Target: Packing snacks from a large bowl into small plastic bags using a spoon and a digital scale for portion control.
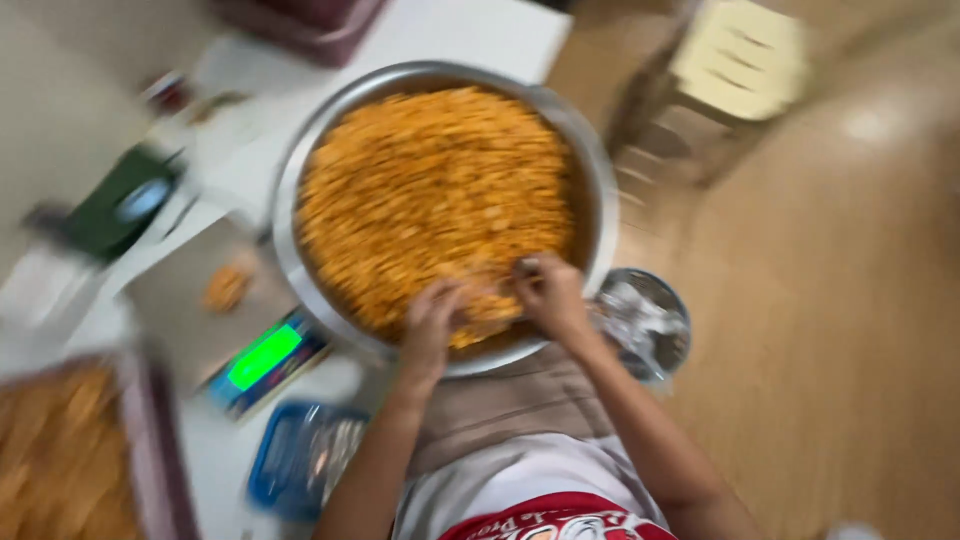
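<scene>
Both hands, left hand [432,322] and right hand [550,292], dig curled fingers into loose, crumbly orange snack mix [435,200] at the big metal pan's [600,175] near edge, best scooped gently from underneath.

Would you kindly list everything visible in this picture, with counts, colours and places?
metal basin: one, silver, centre, on the white table
orange snack mix: one heap, orange, filling the basin
scale: one, green lit display, left of the basin
blue-rimmed container: one, bottom left
tray of snack: one, orange contents, far left corner
small metal bowl: one, silver, right of the basin
stool: one, pale yellow, top right
left hand: in the snack mix
right hand: in the snack mix, at the basin's near edge; blur hides the grip
</scene>
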